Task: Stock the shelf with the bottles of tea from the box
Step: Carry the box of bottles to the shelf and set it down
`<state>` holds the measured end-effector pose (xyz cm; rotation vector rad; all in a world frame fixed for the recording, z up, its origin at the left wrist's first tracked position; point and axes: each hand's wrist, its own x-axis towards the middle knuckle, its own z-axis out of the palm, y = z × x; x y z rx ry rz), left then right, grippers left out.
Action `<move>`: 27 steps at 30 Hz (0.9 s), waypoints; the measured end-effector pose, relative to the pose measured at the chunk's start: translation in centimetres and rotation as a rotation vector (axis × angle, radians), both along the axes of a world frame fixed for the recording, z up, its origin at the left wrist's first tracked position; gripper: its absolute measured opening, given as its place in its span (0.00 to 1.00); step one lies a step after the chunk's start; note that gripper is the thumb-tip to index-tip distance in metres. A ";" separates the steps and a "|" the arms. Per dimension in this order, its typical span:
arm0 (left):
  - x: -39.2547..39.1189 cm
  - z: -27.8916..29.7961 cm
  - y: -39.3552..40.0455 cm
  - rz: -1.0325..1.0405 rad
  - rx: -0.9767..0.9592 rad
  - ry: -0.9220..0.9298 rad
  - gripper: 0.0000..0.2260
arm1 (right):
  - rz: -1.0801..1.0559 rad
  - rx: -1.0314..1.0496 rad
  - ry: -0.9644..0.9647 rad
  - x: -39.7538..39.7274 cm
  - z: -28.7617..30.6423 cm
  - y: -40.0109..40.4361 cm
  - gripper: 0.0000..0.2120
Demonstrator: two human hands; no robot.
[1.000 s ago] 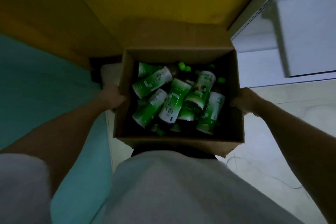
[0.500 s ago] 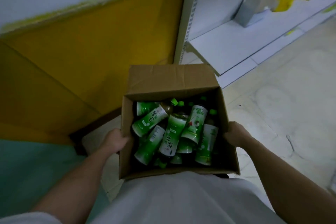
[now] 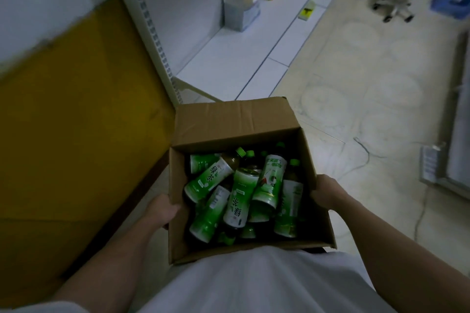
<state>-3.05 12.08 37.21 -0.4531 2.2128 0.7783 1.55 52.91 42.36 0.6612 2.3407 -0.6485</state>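
An open cardboard box (image 3: 236,119) of tea bottles (image 3: 239,198) is gripped at its sides by the left hand (image 3: 162,211) and right hand (image 3: 326,192), above a pale tiled floor (image 3: 356,89) beside a white shelf (image 3: 229,58) and yellow wall (image 3: 76,109).

We see a matt brown corrugated-cardboard box (image 3: 236,119), creased on its open flap. Inside it, plastic tea bottles (image 3: 239,201) wear glossy green labels. Beyond the box, the white shelf (image 3: 229,58) looks smooth, painted metal; the floor (image 3: 368,84) is polished pale stone.
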 end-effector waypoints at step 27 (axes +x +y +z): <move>-37.7 5.8 50.2 -0.566 0.036 0.009 0.05 | -0.450 -0.141 -0.043 -20.3 6.0 44.5 0.12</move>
